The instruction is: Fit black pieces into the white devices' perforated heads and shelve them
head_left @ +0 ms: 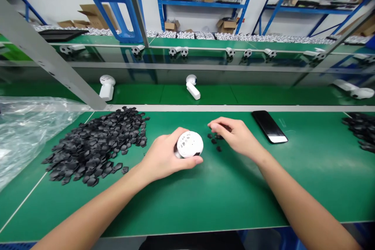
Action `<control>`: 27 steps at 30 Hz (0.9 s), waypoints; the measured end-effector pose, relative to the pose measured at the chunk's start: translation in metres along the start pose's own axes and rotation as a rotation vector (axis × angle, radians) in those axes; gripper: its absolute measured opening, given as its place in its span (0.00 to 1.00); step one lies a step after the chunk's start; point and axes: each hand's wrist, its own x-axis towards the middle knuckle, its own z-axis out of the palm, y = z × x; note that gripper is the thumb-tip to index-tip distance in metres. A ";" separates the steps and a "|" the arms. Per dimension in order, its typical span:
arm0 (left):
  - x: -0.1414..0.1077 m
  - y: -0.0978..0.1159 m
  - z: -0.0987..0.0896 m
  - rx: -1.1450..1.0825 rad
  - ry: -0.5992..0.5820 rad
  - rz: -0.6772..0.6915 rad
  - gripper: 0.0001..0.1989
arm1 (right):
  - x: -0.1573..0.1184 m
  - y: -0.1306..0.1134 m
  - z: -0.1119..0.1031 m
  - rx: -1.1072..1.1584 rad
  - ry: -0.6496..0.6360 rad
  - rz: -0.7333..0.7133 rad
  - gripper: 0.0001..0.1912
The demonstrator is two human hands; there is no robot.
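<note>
While the left hand wraps its fingers around a white perforated dome, holding it above the green tabletop, the right hand bunches its fingers just beside a few small black pieces; whether they pinch one cannot be told. A big pile of black pieces lies to the left, a phone to the right.

I watch through one head-worn camera, looking forward and down. The left hand and right hand sit close below it, with blue shelving far beyond them.
</note>
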 end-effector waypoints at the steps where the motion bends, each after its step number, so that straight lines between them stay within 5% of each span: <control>1: -0.002 -0.003 0.000 -0.012 0.080 0.067 0.30 | 0.001 0.005 -0.002 -0.145 0.007 -0.018 0.14; 5: -0.003 -0.011 0.000 -0.055 0.343 0.253 0.36 | 0.003 0.021 -0.003 -0.493 -0.038 -0.020 0.11; 11: -0.004 -0.009 -0.002 -0.030 0.400 0.209 0.36 | 0.005 0.032 0.003 -0.492 -0.129 -0.035 0.13; 16: -0.008 -0.002 -0.013 -0.161 0.354 -0.010 0.36 | 0.002 0.026 0.007 -0.617 -0.127 -0.120 0.11; 21: -0.005 -0.008 -0.012 -0.348 0.335 -0.005 0.34 | 0.005 0.014 0.024 -0.799 0.017 -0.136 0.16; 24: -0.001 -0.014 -0.002 -0.344 0.262 0.019 0.34 | 0.009 0.009 0.035 -0.608 0.117 -0.125 0.15; 27: 0.002 -0.017 0.008 -0.305 0.204 0.024 0.34 | 0.005 0.000 0.041 -0.167 0.066 -0.062 0.13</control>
